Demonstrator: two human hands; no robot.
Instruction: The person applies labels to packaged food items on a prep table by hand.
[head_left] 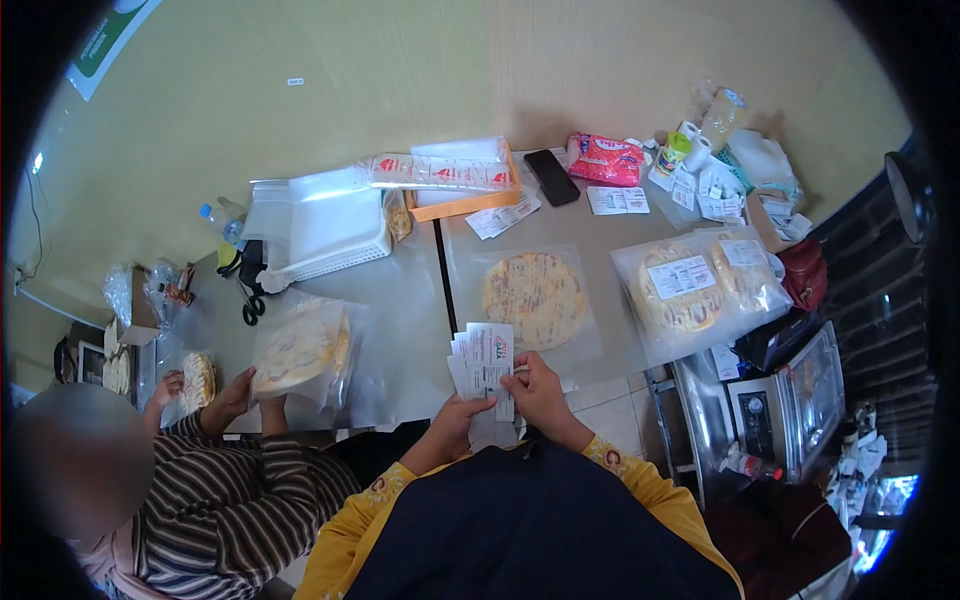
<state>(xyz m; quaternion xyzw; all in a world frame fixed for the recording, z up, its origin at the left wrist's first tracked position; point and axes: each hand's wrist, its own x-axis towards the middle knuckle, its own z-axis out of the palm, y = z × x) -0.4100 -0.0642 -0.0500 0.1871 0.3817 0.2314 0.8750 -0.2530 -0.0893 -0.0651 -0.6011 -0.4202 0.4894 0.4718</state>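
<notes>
A fanned stack of white printed labels (484, 362) is held up in front of my body at the table's front edge. My left hand (448, 428) grips its lower left side. My right hand (543, 392) pinches the right edge with thumb and fingers. Just beyond my hands, a round flat pizza (533, 302) lies on the table in a clear plastic bag. To the right are bagged pizzas, one under a white label (683, 277) and another under a second label (743, 252).
At left, a person in a striped sleeve (262, 485) holds bagged pizzas (300, 345). Behind are scissors (250, 303), a white basket (335, 258), an orange tray (465, 208), a phone (552, 178) and a pink pack (604, 159). An oven (757, 425) stands lower right.
</notes>
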